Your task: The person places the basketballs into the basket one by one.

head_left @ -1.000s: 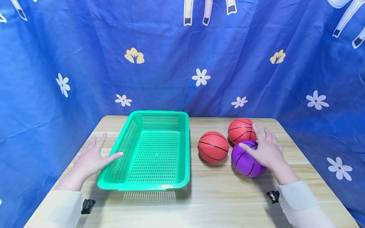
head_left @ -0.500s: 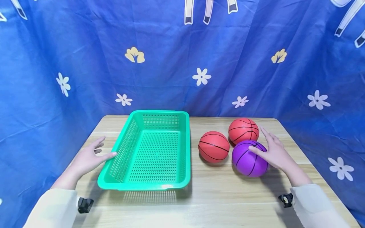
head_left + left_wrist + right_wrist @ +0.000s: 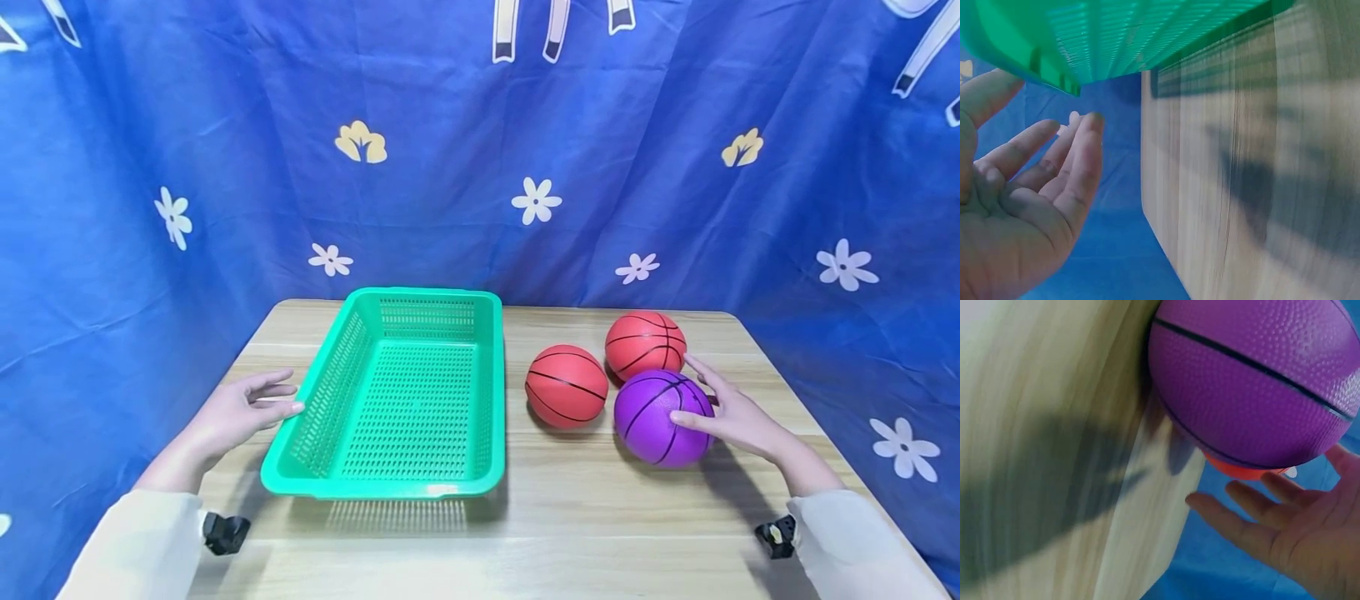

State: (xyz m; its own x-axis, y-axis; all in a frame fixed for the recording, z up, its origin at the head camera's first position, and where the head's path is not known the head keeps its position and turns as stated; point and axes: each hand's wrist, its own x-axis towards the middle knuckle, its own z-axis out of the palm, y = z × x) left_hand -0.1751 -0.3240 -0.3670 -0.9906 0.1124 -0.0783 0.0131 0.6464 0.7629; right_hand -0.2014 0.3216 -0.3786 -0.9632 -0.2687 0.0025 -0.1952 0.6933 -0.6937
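A green perforated plastic basket (image 3: pixel 405 408) sits left of the middle of the table. My left hand (image 3: pixel 232 417) is at its left side, thumb by the rim and the other fingers loosely bent outside the wall. The left wrist view shows this palm (image 3: pixel 1022 219) holding nothing. A purple mini basketball (image 3: pixel 663 417) lies on the right, with my right hand (image 3: pixel 738 421) close against its right side. The thumb overlaps the ball; in the right wrist view, the fingers (image 3: pixel 1235 528) extend past it with a gap. Whether the thumb touches cannot be made out.
Two red mini basketballs lie near the purple one, one (image 3: pixel 566 386) to its left and one (image 3: pixel 645 343) behind it. A blue patterned cloth (image 3: pixel 450 167) hangs behind and around the wooden table (image 3: pixel 555 533). Black wrist cameras sit below both hands.
My right hand has moved right and lower, from above the purple ball to its right side. The left hand's fingers have gone from spread to loosely bent beside the basket. Basket and balls stay put.
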